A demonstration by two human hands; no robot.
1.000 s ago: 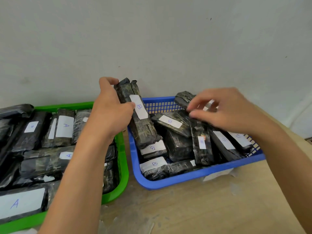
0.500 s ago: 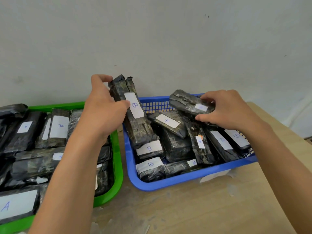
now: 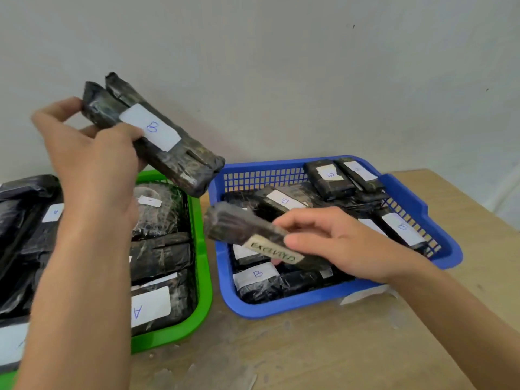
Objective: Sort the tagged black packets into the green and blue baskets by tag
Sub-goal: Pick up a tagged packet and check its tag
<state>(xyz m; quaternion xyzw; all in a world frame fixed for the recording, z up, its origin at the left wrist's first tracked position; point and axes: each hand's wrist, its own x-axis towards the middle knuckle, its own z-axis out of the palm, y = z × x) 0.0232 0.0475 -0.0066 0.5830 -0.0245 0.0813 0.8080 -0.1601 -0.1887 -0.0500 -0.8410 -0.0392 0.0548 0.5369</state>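
Left hand grip clenched on 2 B-tagged packets, above green basket. Right hand grasping odd-tagged packet over blue basket. Risk: B packets dropped into green through misplaced release.

Glossy black packets with white labels in blue ink fill a bright green basket. Right of that green basket stands a blue basket with a grid-patterned wall, holding more black packets. One raised packet shows greenish mottling; the table is pale tan wood.
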